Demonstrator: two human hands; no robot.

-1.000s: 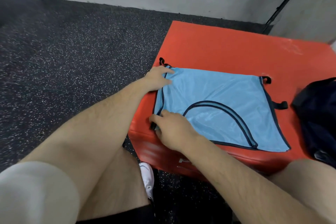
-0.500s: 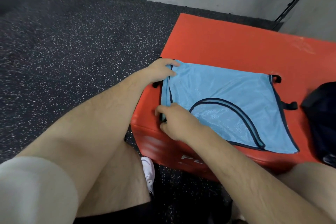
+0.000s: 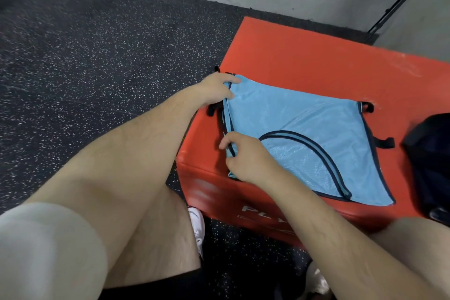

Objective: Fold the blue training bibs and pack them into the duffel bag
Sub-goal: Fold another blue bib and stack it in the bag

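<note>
Step in hand: folding. Packing not begun.

- One blue bib (image 3: 304, 126) lies flat on the red box (image 3: 304, 56). It looks already doubled once, my guess, since the dark-trimmed neck curve shows on the top layer just right of my right hand. I see no other bib.
- Left hand (image 3: 216, 90): at the bib's far left corner, forefinger on top and thumb at the edge, pinching the corner.
- Right hand (image 3: 246, 156): nearer me on the same left edge, fingers curled, pinching the dark trim. The edge looks slightly raised off the box between the two hands.
- Duffel bag (image 3: 428, 153): dark, well to the right of both hands, beyond the bib's right edge, partly out of frame. I cannot tell whether it is open.
- Black strap (image 3: 211, 111) sticks out just below the left hand, over the box's left rim.

Next move, as I judge it: lift both pinched points together and carry the left edge across to the right, laying it on the right edge. The mesh looks thin and slippery, so the lift should be even or the layers will skew. Tuck the loose strap in, press flat, then reach right for the bag.
</note>
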